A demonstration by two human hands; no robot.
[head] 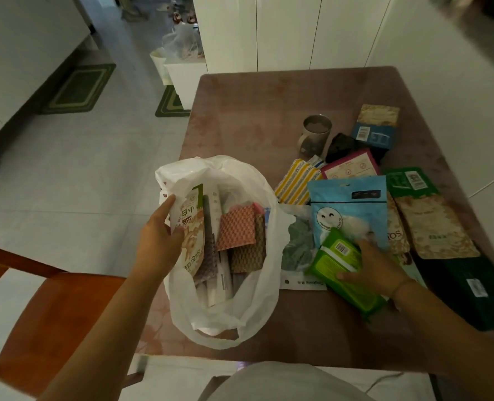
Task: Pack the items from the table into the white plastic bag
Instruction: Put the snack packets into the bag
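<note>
The white plastic bag (257, 287) lies open on the brown table (254, 111), with a snack pouch (192, 235), checkered cloths (237, 227) and white tubes inside. My left hand (159, 241) holds the bag's left rim next to the snack pouch. My right hand (376, 267) grips a green wipes pack (341, 267) lying on the table right of the bag. A blue pouch of cotton balls (347, 204) lies just behind the green pack.
Several more packets lie on the right half of the table: a yellow striped cloth (296, 180), a pink packet (351, 166), beige pouches (434, 224), dark green packs (471, 287). A mug (315, 133) stands further back. A wooden chair (52, 308) is at lower left.
</note>
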